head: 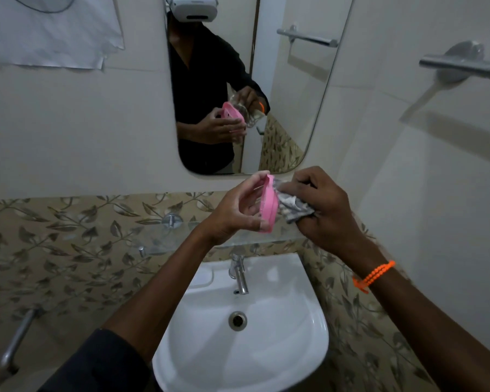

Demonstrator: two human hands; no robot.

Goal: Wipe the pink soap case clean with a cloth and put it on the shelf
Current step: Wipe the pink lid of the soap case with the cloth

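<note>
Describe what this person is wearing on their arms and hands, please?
The left hand and right hand are bare: no gloves and no rings that I can make out. The right wrist carries an orange beaded bracelet, wound round more than once. A dark sleeve is pushed up on the left arm, leaving the forearm uncovered. The right forearm is uncovered as far as the frame shows.

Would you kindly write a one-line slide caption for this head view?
Left hand holds the pink plastic soap case on edge while right hand rubs it with a patterned grey cloth above the white sink.
</note>
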